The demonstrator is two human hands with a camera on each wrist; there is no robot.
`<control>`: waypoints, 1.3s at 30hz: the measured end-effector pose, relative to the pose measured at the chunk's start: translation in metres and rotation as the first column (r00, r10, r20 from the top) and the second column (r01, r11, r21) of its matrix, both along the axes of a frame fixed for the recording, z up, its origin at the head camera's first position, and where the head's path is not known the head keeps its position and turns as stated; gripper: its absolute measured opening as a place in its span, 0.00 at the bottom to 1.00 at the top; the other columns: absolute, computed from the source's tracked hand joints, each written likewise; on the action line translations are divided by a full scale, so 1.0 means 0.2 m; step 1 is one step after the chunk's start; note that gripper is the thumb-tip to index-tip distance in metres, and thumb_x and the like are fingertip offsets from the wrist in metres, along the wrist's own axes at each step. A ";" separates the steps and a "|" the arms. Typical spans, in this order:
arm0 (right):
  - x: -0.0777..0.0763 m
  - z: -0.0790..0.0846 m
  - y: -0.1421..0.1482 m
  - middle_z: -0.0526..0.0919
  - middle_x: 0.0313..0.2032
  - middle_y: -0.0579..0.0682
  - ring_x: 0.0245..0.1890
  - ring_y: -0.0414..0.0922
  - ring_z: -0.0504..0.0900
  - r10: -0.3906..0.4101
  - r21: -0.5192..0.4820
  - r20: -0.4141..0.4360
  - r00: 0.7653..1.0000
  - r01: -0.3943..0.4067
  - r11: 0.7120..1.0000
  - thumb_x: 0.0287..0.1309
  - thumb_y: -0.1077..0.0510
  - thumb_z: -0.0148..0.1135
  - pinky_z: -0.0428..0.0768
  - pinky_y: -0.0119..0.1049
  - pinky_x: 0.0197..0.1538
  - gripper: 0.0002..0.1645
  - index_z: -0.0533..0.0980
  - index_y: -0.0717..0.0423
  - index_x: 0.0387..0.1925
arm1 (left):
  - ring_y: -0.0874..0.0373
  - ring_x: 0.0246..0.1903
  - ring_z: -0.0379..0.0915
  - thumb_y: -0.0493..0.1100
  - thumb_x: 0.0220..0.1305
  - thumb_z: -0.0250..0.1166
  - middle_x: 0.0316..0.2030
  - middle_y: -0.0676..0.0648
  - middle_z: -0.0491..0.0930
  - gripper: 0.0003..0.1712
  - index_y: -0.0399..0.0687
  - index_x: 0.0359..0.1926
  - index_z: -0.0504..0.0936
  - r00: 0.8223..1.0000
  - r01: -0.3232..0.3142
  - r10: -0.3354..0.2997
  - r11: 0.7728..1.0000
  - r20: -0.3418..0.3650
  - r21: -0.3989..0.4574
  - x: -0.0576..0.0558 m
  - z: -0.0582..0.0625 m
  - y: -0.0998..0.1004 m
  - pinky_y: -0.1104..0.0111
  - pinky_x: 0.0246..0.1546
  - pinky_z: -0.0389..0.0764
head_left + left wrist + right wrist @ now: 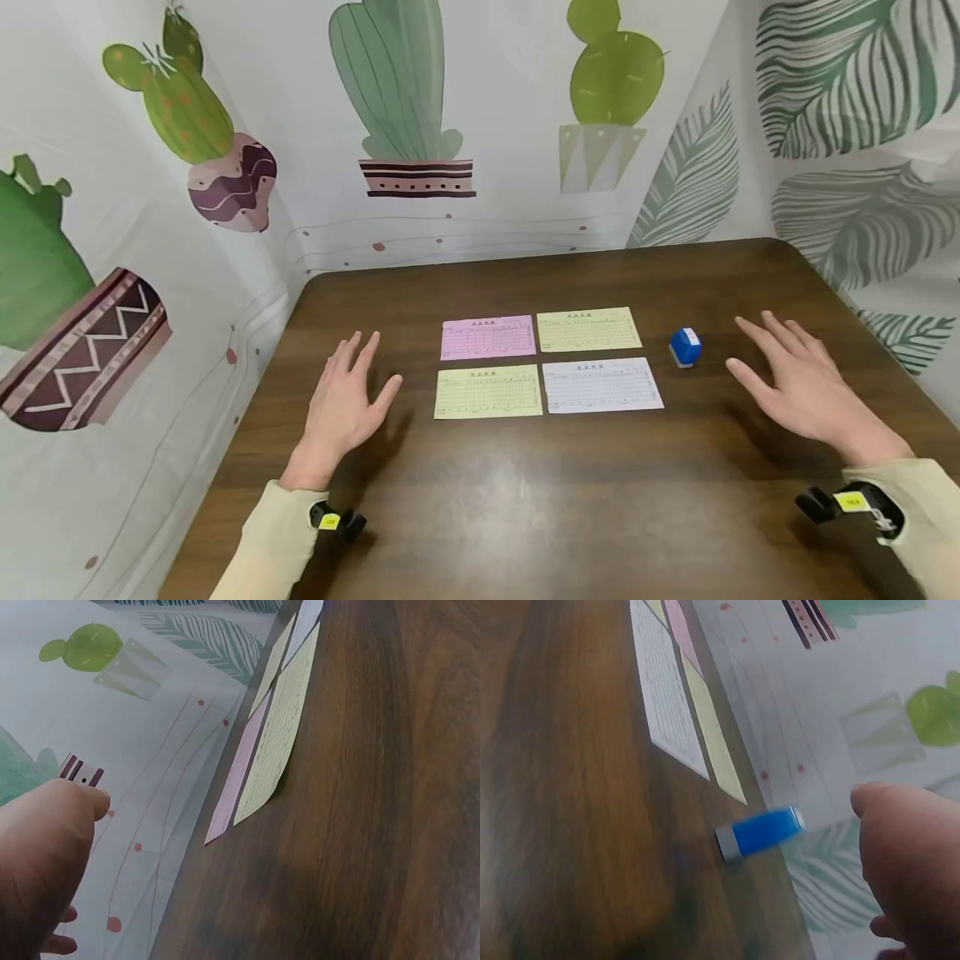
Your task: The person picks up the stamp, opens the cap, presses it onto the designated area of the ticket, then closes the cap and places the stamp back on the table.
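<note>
Far left: white cloth (217, 317) with printed cacti, runs on behind the bench (480, 508) (dark wood grain).

Next, left sleeve (266, 542), pale, black wrist mount (341, 521) with yellow tag at the cuff. Left hand (337, 417) over the bench's left side, fingers straight, thumb out to the right, dark shadow on the wood beside it. Nearest paper is the front-left yellow slip, well clear of the thumb.

Middle: four printed slips flat on the bench, 2x2, narrow gaps. Left column: pink slip (487, 337) at back, front yellow slip (489, 392) nearer the person. Right column: rear yellow slip (588, 330) at back, white slip (603, 385) in front. All have ruled grids; print too small to read.

Just right of the papers: blue stamp (686, 347), upright, pale base down, white label on top. Sits between the slips and right hand (806, 392), near the latter's fingertips, not touching. That hand: fingers straight and spread, thumb toward the stamp. Hands well apart.

Far right: right sleeve (907, 517), leaf print on the cloth behind.
</note>
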State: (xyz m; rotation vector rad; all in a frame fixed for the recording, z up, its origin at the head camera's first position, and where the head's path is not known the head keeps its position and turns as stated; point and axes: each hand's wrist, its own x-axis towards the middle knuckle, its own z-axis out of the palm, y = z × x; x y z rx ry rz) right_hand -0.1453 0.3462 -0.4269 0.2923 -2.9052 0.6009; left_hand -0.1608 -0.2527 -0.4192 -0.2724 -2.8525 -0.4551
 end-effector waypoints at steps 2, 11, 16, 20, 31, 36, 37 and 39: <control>-0.04 0.02 -0.05 0.57 0.77 0.79 0.75 0.81 0.56 0.028 -0.003 -0.019 0.999 -0.029 1.000 0.78 0.44 0.58 0.53 0.79 0.75 0.42 0.59 0.61 0.81 | 0.31 0.78 0.59 0.59 0.75 0.62 0.79 0.32 0.62 0.43 0.46 0.82 0.62 0.999 0.018 -0.017 0.999 -0.028 0.035 0.00 0.00 0.03 0.36 0.76 0.67; -0.25 0.04 -0.24 0.82 0.54 0.75 0.49 0.69 0.84 0.050 0.050 -0.055 0.997 -0.047 0.998 0.64 0.53 0.73 0.85 0.69 0.51 0.33 0.76 0.67 0.64 | 0.41 0.72 0.71 0.53 0.73 0.66 0.71 0.40 0.76 0.35 0.50 0.77 0.73 0.986 0.138 -0.118 0.973 -0.116 0.187 -0.01 0.01 0.20 0.41 0.66 0.79; -0.26 0.06 -0.21 0.84 0.48 0.76 0.42 0.67 0.86 0.036 0.071 -0.031 0.999 -0.034 0.997 0.61 0.59 0.72 0.86 0.68 0.50 0.25 0.79 0.70 0.56 | 0.42 0.70 0.72 0.53 0.72 0.66 0.70 0.41 0.77 0.35 0.49 0.76 0.73 0.980 0.187 -0.170 0.963 -0.106 0.193 -0.02 0.02 0.31 0.44 0.67 0.80; -0.24 0.12 -0.21 0.87 0.47 0.72 0.40 0.63 0.86 0.004 0.001 -0.074 0.997 -0.004 1.000 0.61 0.61 0.72 0.86 0.65 0.46 0.23 0.81 0.67 0.56 | 0.43 0.67 0.76 0.50 0.70 0.68 0.66 0.41 0.80 0.34 0.45 0.73 0.76 0.970 0.235 -0.213 0.942 -0.113 0.239 -0.04 0.03 0.40 0.46 0.67 0.80; -0.07 0.37 -0.51 0.87 0.52 0.64 0.40 0.25 0.85 0.094 -0.521 -0.015 0.995 -0.088 0.849 0.65 0.63 0.74 0.83 0.15 0.45 0.21 0.81 0.61 0.58 | 0.47 0.48 0.91 0.37 0.65 0.75 0.52 0.38 0.90 0.25 0.37 0.62 0.84 0.861 0.401 -0.504 0.585 -0.072 0.705 -0.06 0.15 0.93 0.69 0.54 0.89; -0.01 0.42 -0.65 0.87 0.50 0.59 0.41 0.33 0.89 0.180 -0.604 0.000 0.984 -0.143 0.784 0.64 0.65 0.74 0.86 0.21 0.48 0.21 0.80 0.60 0.57 | 0.49 0.48 0.92 0.37 0.65 0.76 0.51 0.37 0.90 0.25 0.38 0.62 0.84 0.822 0.343 -0.569 0.450 -0.032 0.825 -0.05 0.20 1.14 0.69 0.50 0.90; 0.00 0.42 -0.67 0.87 0.50 0.59 0.41 0.34 0.90 0.190 -0.616 0.002 0.982 -0.149 0.774 0.64 0.65 0.73 0.86 0.22 0.49 0.21 0.80 0.61 0.57 | 0.49 0.47 0.92 0.37 0.65 0.76 0.50 0.36 0.91 0.25 0.37 0.62 0.84 0.825 0.330 -0.564 0.435 -0.032 0.838 -0.05 0.20 1.16 0.69 0.50 0.90; 0.01 0.42 -0.68 0.87 0.49 0.58 0.42 0.34 0.90 0.192 -0.628 -0.001 0.981 -0.150 0.764 0.64 0.66 0.73 0.87 0.23 0.49 0.20 0.80 0.60 0.57 | 0.48 0.47 0.92 0.36 0.64 0.77 0.48 0.35 0.91 0.24 0.36 0.60 0.85 0.834 0.307 -0.551 0.410 -0.036 0.859 -0.04 0.20 1.19 0.68 0.50 0.90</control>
